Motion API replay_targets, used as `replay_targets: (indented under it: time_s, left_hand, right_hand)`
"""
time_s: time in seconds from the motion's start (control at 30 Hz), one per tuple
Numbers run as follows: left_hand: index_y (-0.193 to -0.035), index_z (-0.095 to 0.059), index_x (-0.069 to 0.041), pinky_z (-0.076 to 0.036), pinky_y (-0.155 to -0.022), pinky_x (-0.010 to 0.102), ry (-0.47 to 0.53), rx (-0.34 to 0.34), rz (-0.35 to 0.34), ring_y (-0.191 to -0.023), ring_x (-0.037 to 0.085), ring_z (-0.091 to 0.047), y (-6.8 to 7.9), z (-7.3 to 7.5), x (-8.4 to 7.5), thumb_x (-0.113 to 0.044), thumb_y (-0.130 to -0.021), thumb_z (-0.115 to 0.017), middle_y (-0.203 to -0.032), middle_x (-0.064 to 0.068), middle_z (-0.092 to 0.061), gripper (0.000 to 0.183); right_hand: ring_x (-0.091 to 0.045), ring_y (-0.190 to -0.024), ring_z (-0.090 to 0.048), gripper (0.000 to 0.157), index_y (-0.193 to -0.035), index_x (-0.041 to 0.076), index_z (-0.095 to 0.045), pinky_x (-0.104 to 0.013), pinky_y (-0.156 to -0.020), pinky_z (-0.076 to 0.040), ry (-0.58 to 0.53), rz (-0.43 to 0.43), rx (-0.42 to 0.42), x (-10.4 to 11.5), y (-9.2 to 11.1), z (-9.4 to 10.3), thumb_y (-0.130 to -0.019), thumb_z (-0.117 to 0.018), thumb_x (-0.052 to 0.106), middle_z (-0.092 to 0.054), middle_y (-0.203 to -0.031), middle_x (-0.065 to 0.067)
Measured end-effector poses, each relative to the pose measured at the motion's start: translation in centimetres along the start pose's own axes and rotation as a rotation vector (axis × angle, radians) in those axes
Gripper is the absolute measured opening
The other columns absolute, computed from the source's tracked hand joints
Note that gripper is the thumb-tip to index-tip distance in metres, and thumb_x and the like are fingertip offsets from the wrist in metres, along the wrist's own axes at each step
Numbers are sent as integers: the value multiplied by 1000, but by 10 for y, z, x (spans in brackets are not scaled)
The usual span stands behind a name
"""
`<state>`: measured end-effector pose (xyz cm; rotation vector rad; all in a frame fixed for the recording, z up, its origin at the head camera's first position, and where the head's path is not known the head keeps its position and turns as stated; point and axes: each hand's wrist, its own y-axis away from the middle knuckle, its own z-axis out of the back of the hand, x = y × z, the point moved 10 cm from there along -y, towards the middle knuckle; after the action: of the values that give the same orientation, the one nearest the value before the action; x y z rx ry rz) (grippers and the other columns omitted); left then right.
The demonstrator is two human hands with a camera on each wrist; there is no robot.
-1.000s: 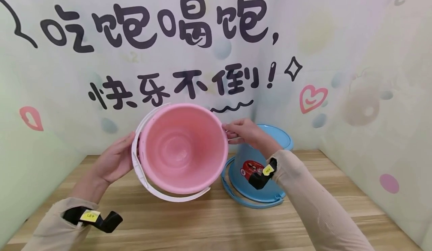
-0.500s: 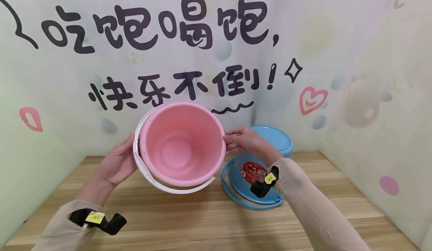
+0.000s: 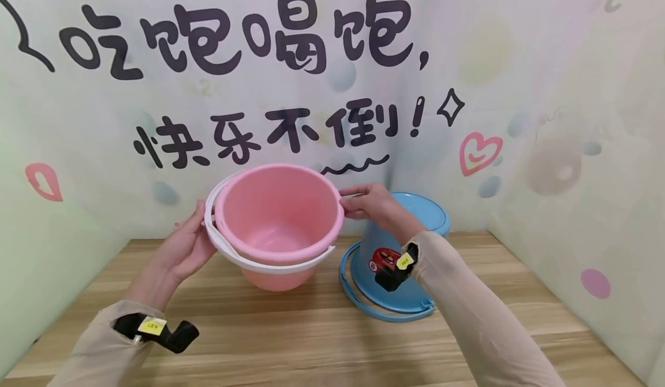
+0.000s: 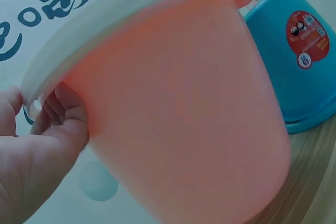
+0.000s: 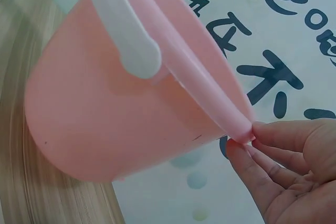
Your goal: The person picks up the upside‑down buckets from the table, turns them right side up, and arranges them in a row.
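Both left hand (image 3: 182, 249) and right hand (image 3: 373, 204) grip the pink bucket (image 3: 277, 211), head view alone showing its inner floor (image 3: 275, 240).

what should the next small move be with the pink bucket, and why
Probably level the pink bucket: it seems tipped toward the viewer, and the left hand and right hand hold it at opposite sides, well placed to right it.

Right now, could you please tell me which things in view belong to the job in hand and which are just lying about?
Belonging to the job, it seems:
pink bucket, held between left hand and right hand
its white handle

Just lying about, apparently:
blue bucket, upside down on the table, unheld
its blue handle
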<state>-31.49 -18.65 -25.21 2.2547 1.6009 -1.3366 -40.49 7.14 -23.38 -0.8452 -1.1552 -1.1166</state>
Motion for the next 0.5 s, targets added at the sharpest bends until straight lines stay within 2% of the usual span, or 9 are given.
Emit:
replay_targets:
  time_s: [0.13, 0.33, 0.5]
  left_hand:
    - [-125, -55, -13, -40, -95, 30, 43, -28, 46, -111, 14, -52, -1, 7, 5, -34, -99, -23, -123, 1, -56, 46]
    - [-118, -59, -9, -42, -92, 29, 119, -69, 90, -105, 14, -55, -1, 16, 10, -34, -98, -26, -117, 3, -58, 47]
    - [-113, -61, -10, -46, -88, 30, 135, -152, 107, -101, 15, -57, -1, 27, 13, -35, -97, -32, -113, 3, -60, 42]
  right_hand:
    - [-23, -85, -66, 28, -112, 1, -63, -31, -75, -52, -6, -18, -24, -4, -8, 0, -85, -64, 7, -66, -101, -15]
    - [-23, -84, -66, 26, -110, 0, -64, -30, -72, -53, 6, -35, -41, -13, -17, -2, -85, -64, 7, -66, -101, -15]
    - [-24, -83, -67, 25, -110, 0, -65, -30, -72, -53, 7, -32, -45, -17, -21, -4, -85, -64, 7, -66, -99, -15]
